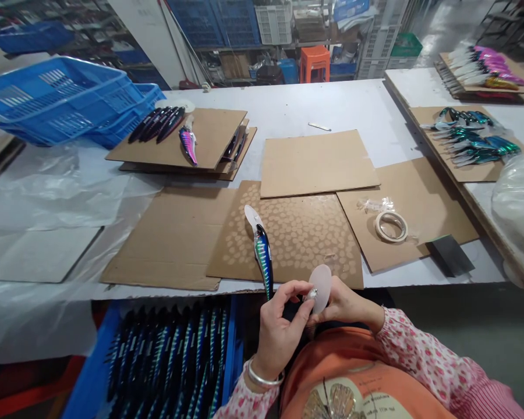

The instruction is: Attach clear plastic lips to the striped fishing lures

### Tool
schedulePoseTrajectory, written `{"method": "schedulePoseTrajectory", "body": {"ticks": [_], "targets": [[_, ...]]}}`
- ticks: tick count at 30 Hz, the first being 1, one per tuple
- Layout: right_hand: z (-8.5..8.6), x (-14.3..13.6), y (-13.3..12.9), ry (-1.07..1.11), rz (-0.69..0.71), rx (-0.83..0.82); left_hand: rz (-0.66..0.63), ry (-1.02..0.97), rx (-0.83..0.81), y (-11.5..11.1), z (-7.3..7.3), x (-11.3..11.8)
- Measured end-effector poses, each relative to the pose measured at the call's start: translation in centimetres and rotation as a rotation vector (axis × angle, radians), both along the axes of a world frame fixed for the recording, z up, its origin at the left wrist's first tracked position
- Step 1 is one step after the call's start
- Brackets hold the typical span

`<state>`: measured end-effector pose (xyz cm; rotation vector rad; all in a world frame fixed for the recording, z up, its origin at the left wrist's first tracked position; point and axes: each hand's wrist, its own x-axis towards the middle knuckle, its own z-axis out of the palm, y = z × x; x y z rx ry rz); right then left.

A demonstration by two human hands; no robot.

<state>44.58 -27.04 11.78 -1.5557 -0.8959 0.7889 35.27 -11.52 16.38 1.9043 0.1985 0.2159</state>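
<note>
Near the table's front edge, my left hand (283, 320) pinches the base of a pale oval lip (321, 287) with thumb and forefinger, at a small shiny fitting. My right hand (343, 304) is closed round the same piece from the right; a dark body shows partly behind my left fingers. Just left of the hands, a blue-green striped fishing lure (263, 256) with a clear lip lies on the spotted cardboard (297, 233), its tail at the table edge.
Below the table at left, a blue crate (94, 364) holds several dark striped lures. Stacked cardboard (213, 125) with lures, blue baskets (74, 99), a tape roll (391, 226) and a dark sanding sheet (450, 256) lie around. More lures (475, 142) rest at right.
</note>
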Motion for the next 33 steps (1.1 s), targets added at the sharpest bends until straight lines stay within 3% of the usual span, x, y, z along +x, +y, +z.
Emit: {"method": "schedulePoseTrajectory", "body": {"ticks": [5, 12, 18, 26, 33], "targets": [[-1.0, -0.1, 0.1, -0.076, 0.01, 0.012, -0.09, 0.044, 0.017, 0.9, 0.4, 0.3], [-1.6, -0.2, 0.1, -0.142, 0.011, 0.0, -0.146, 0.218, -0.321, 1.7, 0.2, 0.7], [-1.5, 0.1, 0.1, -0.178, 0.01, 0.056, -0.07, 0.261, -0.424, 1.5, -0.1, 0.8], [-1.2, 0.2, 0.3, -0.16, 0.067, 0.015, -0.072, 0.218, -0.331, 1.4, 0.0, 0.4], [-1.2, 0.3, 0.4, -0.181, 0.058, 0.018, 0.025, 0.237, -0.464, 1.1, -0.5, 0.5]]}}
